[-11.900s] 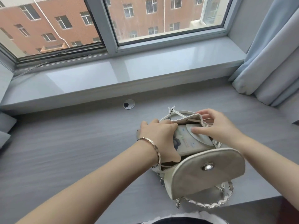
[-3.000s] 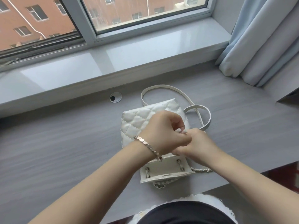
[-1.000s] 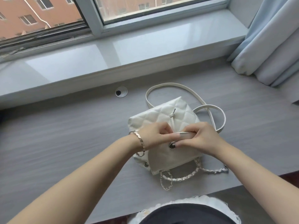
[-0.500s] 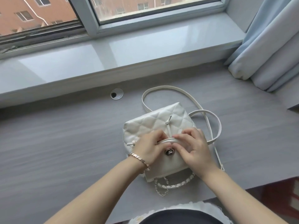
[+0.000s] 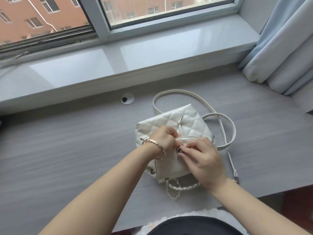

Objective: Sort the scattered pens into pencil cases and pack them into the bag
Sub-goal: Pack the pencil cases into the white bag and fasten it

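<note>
A small white quilted bag [image 5: 189, 122] lies on the grey desk [image 5: 67, 150], its flap [image 5: 169, 168] folded down over the front. My left hand [image 5: 165, 139], with a bracelet on the wrist, pinches the flap's edge beside the round metal clasp [image 5: 179, 150]. My right hand [image 5: 201, 160] rests on the flap with its fingertips at the clasp. The bag's white straps [image 5: 218, 116] loop out to the right and a chain handle [image 5: 177, 188] hangs toward me. No pens or pencil cases show; the bag's inside is hidden.
A round cable hole [image 5: 127, 98] sits in the desk behind the bag. A glossy window sill [image 5: 118, 61] runs along the back under the window. Pale blue curtains [image 5: 284, 48] hang at the right. The desk's near edge [image 5: 271, 190] is close to my right wrist.
The pencil case seen earlier went inside the bag. The flap has come down over the front, and both hands have closed in on the clasp since half a second ago.
</note>
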